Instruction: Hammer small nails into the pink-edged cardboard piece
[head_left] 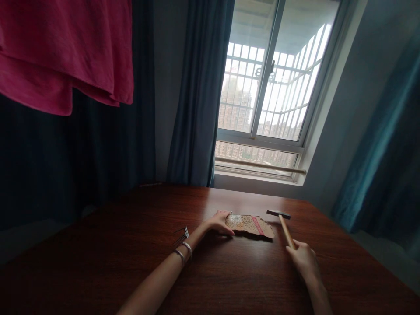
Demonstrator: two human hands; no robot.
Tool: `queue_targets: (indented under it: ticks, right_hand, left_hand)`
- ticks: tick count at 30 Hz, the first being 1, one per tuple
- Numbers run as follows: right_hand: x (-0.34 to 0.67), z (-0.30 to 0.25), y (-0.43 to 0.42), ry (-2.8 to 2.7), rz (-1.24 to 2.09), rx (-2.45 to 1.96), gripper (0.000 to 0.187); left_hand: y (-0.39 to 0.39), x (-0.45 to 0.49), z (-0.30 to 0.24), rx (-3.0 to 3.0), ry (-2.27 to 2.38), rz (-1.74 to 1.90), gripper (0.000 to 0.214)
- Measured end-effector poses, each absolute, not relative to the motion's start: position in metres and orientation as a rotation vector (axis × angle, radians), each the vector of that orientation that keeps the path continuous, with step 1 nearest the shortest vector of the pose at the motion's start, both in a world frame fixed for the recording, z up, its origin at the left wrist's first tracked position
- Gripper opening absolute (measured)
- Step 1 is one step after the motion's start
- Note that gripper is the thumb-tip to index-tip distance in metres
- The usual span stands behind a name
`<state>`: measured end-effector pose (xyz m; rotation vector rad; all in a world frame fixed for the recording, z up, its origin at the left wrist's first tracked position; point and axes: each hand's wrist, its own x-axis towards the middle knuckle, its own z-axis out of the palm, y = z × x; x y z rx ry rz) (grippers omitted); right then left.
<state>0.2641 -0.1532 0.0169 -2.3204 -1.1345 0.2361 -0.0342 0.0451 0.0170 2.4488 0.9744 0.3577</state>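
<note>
A brown, jagged-edged board (pixel 247 224), speckled with dark marks and crossed by a red band, lies on the table; it could be cardboard or wood. My left hand (pixel 220 221) grips its left end, thumb along the near edge and fingers on the far side. A thin nail (pixel 231 215) stands upright at that end, close to my fingers. To the right, my right hand (pixel 302 257) is wrapped round the wooden handle of a hammer (pixel 287 232). The dark hammer head is beyond the hand, to the right of the board and apart from it.
Several loose nails (pixel 183 235) lie beside my left wrist on the dark red-brown wooden table (pixel 249 280). Behind the table are a barred window (pixel 262 87) and blue curtains (pixel 200 96). A pink cloth (pixel 65 52) hangs at the upper left.
</note>
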Motion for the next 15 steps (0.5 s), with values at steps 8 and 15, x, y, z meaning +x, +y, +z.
queue_targets:
  ticks: [8, 15]
  right_hand:
    - [0.2549, 0.0247, -0.1626, -1.111, 0.223, -2.332, 0.044]
    - [0.2553, 0.0230, -0.1624, -1.092, 0.209, -2.349, 0.044]
  left_hand:
    - [0.0432, -0.0390, 0.0202, 2.447, 0.937, 0.363, 0.099]
    - [0.0485, -0.0410, 0.0163, 2.426, 0.929, 0.344, 0.102]
